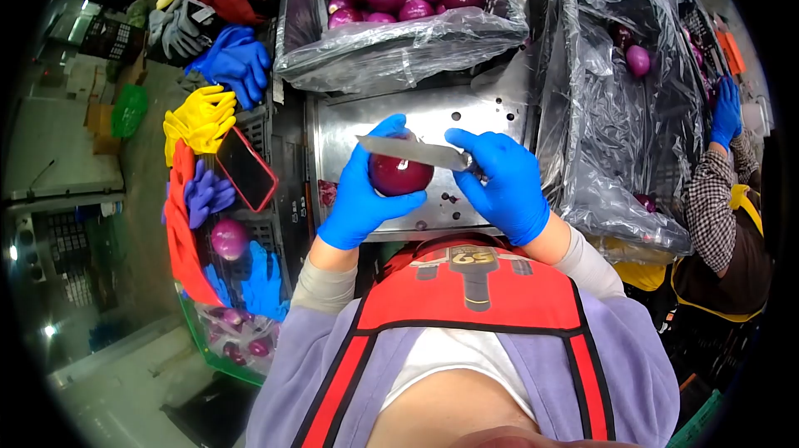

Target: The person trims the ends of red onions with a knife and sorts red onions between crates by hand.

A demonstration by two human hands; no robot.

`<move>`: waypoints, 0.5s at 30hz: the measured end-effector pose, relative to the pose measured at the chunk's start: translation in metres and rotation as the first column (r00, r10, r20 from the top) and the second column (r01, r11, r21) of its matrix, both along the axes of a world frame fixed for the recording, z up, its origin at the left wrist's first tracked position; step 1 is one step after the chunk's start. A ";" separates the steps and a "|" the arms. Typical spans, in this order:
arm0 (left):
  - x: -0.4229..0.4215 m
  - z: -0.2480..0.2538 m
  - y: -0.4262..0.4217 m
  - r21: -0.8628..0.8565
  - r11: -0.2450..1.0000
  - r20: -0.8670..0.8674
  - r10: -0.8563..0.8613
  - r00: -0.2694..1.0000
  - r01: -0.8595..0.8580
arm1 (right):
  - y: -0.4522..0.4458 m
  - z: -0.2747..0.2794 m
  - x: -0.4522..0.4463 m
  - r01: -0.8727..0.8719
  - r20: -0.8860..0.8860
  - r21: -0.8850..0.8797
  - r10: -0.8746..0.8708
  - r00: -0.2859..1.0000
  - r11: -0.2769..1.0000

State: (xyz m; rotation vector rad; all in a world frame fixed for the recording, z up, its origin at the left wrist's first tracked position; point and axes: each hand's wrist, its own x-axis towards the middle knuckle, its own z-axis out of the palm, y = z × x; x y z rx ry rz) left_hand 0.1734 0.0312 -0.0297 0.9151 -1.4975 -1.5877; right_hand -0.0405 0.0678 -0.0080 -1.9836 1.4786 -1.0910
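My left hand [364, 198], in a blue glove, grips a red onion [399, 176] from its left side, fingers above and thumb below. In my right hand [503, 181], also blue-gloved, is a knife [416, 151], its handle mostly hidden by the fingers. The blade points left and lies across the upper part of the onion; whether it cuts in or only rests there I cannot tell. Both hands are over a metal tray [341, 127] with drain holes and a few dark scraps.
A plastic-lined crate [399, 52] of peeled red onions stands ahead. To the right, another lined crate [603, 148] holds a few onions. Gloves, a phone [247, 169] and a loose onion [229, 239] lie at left. A co-worker's gloved hand [727, 111] is at far right.
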 end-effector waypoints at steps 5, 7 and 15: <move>-0.001 0.004 0.000 -0.144 0.988 0.064 0.059 0.996 -0.050 | 0.001 0.002 0.006 0.006 -0.219 -0.112 -0.030 0.975 0.994; 0.000 0.005 0.002 -0.276 0.955 0.167 0.162 0.973 -0.111 | 0.000 0.004 0.008 -0.004 -0.227 -0.119 -0.024 0.974 0.993; 0.002 0.005 0.004 -0.367 0.917 0.287 0.273 0.918 -0.158 | 0.000 0.004 0.013 -0.008 -0.282 -0.099 -0.020 0.959 0.995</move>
